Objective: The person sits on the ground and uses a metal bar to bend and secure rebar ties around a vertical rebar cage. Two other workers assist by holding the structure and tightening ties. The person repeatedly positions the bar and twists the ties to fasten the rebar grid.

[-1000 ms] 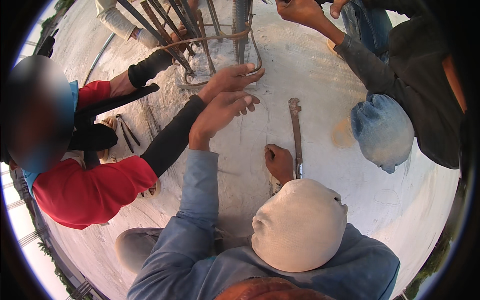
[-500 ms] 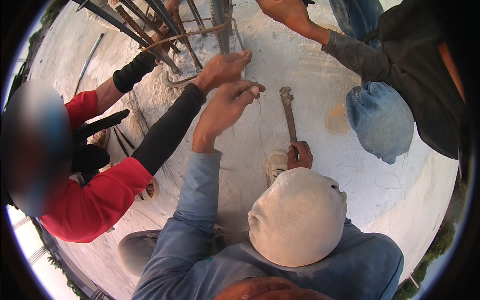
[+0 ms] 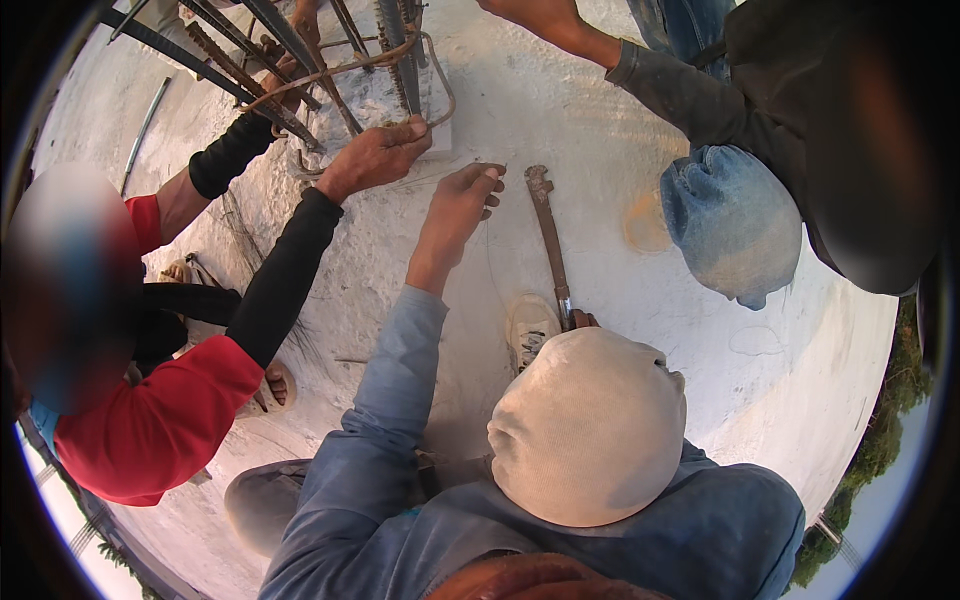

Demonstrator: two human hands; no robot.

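My left hand (image 3: 458,222) is in the air over the concrete, thumb and index finger pinched together. What they hold, if anything, is too small to make out; a thin dark line like wire runs below the fingertips. My right hand (image 3: 583,319) is mostly hidden behind my right knee (image 3: 592,425), at the lower end of a rusty steel rebar bending wrench (image 3: 545,225) with a notched head. The wrench stands away from me, right of my left hand. Near my left hand, a co-worker's hand (image 3: 372,160) in a black sleeve touches a bent rebar stirrup (image 3: 447,85).
Upright column bars (image 3: 398,60) rise from the slab at the far left, with more hands among them. The red-sleeved co-worker (image 3: 165,415) crouches at left, beside loose tie wires (image 3: 240,225). Another person's denim knee (image 3: 735,225) is at right. A metal rod (image 3: 146,135) lies far left.
The view has shifted, so the scene sits farther left. My left fingers have drawn into a pinch. My right hand has slipped behind my knee with the wrench. The co-worker's hand has moved left.
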